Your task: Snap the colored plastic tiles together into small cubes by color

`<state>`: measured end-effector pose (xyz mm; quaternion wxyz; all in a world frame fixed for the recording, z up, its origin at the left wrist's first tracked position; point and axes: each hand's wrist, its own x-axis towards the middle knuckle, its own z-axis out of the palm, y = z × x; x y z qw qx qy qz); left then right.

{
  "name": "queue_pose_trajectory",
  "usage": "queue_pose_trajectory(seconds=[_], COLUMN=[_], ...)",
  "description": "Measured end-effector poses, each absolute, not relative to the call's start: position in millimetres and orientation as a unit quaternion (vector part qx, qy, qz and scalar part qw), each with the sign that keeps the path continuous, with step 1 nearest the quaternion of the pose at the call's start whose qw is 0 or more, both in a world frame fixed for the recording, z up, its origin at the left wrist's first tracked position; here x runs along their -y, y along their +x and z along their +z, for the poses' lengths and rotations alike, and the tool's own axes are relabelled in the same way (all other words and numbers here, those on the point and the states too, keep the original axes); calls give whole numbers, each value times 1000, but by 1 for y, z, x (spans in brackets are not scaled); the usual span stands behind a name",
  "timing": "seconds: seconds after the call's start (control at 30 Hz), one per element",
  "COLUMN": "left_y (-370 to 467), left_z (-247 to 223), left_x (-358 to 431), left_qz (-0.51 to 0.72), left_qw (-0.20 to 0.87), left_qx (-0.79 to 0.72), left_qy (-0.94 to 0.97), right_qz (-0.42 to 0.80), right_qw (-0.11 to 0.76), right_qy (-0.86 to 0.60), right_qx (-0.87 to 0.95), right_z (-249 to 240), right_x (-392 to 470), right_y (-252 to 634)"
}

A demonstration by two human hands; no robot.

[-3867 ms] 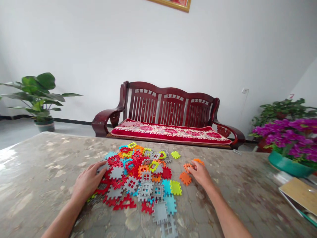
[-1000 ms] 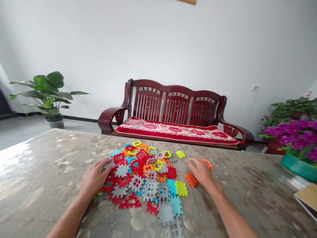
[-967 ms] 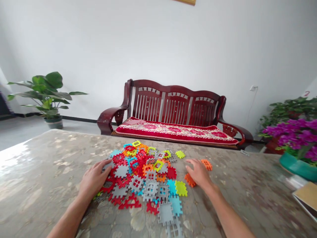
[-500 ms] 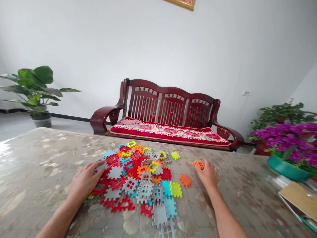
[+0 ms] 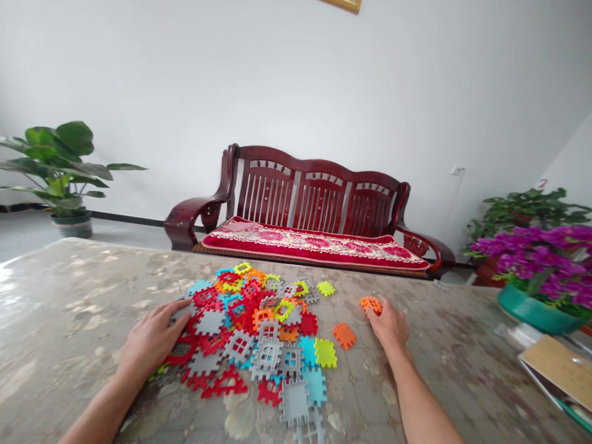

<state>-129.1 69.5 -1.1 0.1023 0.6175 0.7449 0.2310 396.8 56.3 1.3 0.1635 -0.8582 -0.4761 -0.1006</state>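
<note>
A loose pile of plastic interlocking tiles in red, grey, blue, orange and yellow-green lies on the table. At its left edge is my left hand, with a grey interlocking tile between thumb and fingers, partly hidden by them. My right hand, to the right of the pile, grips an orange lattice tile by its near side. Between that hand and the pile lies a solid orange tile. A yellow-green tile sits apart behind it.
A patterned cover spreads over the table. On the right stand purple flowers in a teal pot, beside a brown-covered stack. A small grey piece lies near the far edge. Beyond is a wooden bench.
The view has shifted slightly. The orange lattice tile in my right hand has tilted a little, showing more of its face. My left hand stays at the pile's left edge.
</note>
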Motion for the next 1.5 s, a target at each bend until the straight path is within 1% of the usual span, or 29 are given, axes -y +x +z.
queue_pose_trajectory(seconds=[0.1,0.17,0.23,0.33,0.4,0.47,0.53,0.63,0.77,0.9,1.2,1.4,1.5], left_y=[-130,-130,-130,-130,-130,-131,-130,-130,-131,-131,-132,-127,-125], left_z=[-1,-1,-1,-2,-2,-3,-3,-3,-3,-3,-5,1,3], left_x=[-70,-70,-70,-70,-70,-70,-70,-70,-71,-71,-72,-67,-65], left_qz=[227,225,227,228,229,232,234,232,232,228,239,247,244], left_qw=[108,109,106,101,101,100,98,101,90,87,93,80,86], left_qx=[-744,-743,-742,-744,-747,-746,-743,-743,-743,-746,-741,-740,-742], left_qy=[620,621,622,620,617,617,619,620,621,620,620,621,619], right_qz=[-86,-84,-72,-20,10,17,16,5,-35,-38,-50,-87,-127], right_qw=[173,199,261,368,407,418,399,341,270,209,178,158,167], right_qy=[-863,-861,-838,-762,-730,-744,-784,-831,-855,-859,-851,-851,-839], right_qx=[467,460,473,533,549,521,475,439,442,466,491,493,503], right_z=[4,6,5,-1,-6,-9,-10,-10,-6,-4,-4,-6,-4], right_x=[-55,-54,-55,-60,-62,-64,-62,-58,-54,-53,-53,-53,-51], right_y=[398,397,393,388,388,393,402,411,411,405,402,401,397])
